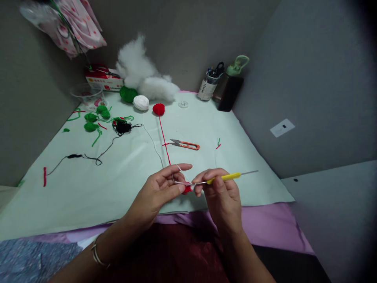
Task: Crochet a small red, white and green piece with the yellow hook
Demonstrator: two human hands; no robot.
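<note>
My left hand (163, 188) pinches a small red and white crochet piece (186, 189) between thumb and fingers, with white yarn passing over its raised index finger. In my right hand (222, 192) is a crochet hook (226, 177) with a yellow handle and metal ends, held like a pen. Its left tip reaches the crochet piece, with white yarn around it. Red yarn runs from a red yarn ball (158, 109) toward my left hand. A thinner white strand leads there from a white yarn ball (141, 102).
Orange-handled thread snips (185, 144) lie beyond my hands. Green yarn bundles (91, 126) and tangled black yarn (123, 127) are at left. White stuffing (144, 74), a red and white box (104, 80), a pen cup (207, 87) and a dark bottle (231, 88) stand along the back.
</note>
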